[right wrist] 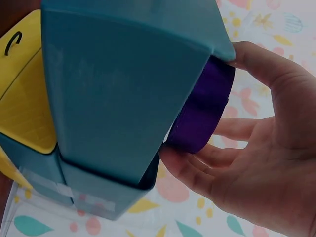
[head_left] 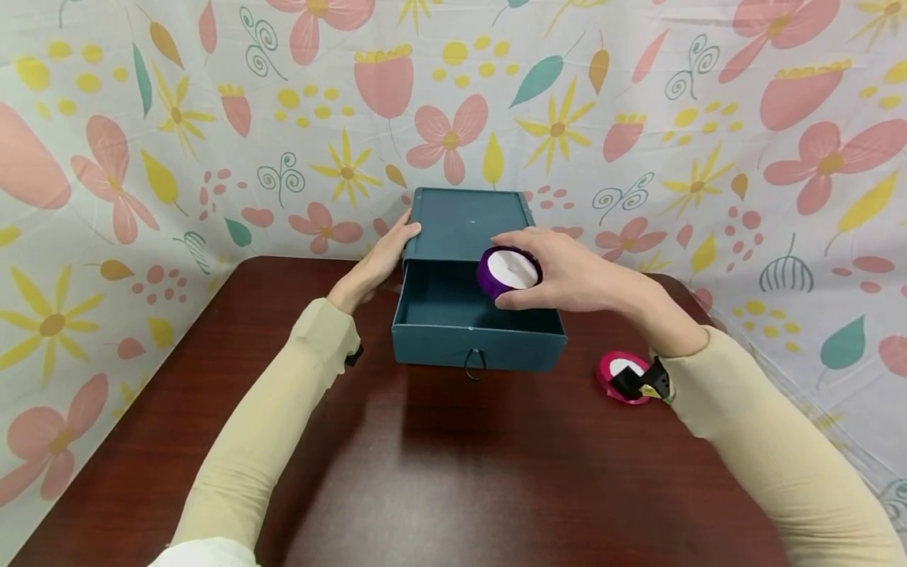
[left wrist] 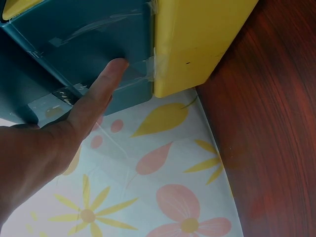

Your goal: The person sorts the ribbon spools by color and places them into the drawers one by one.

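A purple ribbon roll with a white core is held between the thumb and fingers of my right hand, over the pulled-out drawer of a teal box. The right wrist view has the ribbon roll at the drawer's rim, partly hidden by its teal side wall. My left hand rests against the box's left side. In the left wrist view, a straight finger touches the teal side panel.
A pink ribbon roll lies on the dark wooden table at the right, partly covered by the right wrist's camera. A yellow section adjoins the teal panel. Flower-patterned cloth hangs behind. A black loop pull is on the drawer front.
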A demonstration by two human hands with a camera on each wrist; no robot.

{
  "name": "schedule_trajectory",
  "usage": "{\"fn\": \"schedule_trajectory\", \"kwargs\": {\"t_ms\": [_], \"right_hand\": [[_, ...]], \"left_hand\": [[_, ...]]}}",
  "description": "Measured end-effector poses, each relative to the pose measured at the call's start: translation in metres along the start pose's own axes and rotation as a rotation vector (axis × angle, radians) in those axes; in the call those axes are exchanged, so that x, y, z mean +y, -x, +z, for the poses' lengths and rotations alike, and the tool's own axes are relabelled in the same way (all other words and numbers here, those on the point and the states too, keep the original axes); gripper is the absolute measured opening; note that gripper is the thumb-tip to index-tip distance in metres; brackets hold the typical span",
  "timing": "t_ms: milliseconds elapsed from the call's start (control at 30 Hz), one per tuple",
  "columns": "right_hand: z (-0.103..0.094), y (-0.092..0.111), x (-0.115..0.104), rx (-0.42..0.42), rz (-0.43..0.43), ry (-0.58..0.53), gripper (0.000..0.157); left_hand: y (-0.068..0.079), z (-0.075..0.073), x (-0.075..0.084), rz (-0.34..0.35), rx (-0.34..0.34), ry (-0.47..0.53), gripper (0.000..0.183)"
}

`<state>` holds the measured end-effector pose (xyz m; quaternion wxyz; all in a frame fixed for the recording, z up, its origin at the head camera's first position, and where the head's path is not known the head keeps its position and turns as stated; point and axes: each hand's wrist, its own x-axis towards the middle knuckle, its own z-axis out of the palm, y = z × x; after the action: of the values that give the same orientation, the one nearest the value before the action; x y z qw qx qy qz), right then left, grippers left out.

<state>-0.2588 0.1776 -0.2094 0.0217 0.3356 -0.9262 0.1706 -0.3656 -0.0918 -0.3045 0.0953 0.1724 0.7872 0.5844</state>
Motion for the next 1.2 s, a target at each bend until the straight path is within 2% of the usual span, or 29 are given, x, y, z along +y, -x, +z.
{"fn": "schedule_trajectory", "kwargs": {"t_ms": [167, 267, 733, 967, 1200], "right_hand": [[0.005, -0.002, -0.006, -0.016, -0.025, 0.003, 0.069], [0.007, -0.003, -0.009, -0.034, -0.033, 0.014, 0.068], [0.015, -0.008, -0.012, -0.147, -0.022, 0.024, 0.069], [0.019, -0.014, -0.012, -0.176, -0.004, 0.074, 0.067], [0.025, -0.019, -0.012, -0.193, 0.004, 0.09, 0.066]], "left_hand": [[0.0, 0.0, 0.0, -0.026, 0.0, -0.003, 0.068], [-0.001, 0.0, 0.0, -0.006, 0.003, -0.011, 0.068], [-0.001, -0.001, 0.001, -0.013, -0.001, 0.016, 0.062], [0.0, -0.002, 0.001, -0.028, 0.006, 0.015, 0.064], [-0.001, -0.002, 0.001, -0.006, 0.013, -0.007, 0.066]]}}
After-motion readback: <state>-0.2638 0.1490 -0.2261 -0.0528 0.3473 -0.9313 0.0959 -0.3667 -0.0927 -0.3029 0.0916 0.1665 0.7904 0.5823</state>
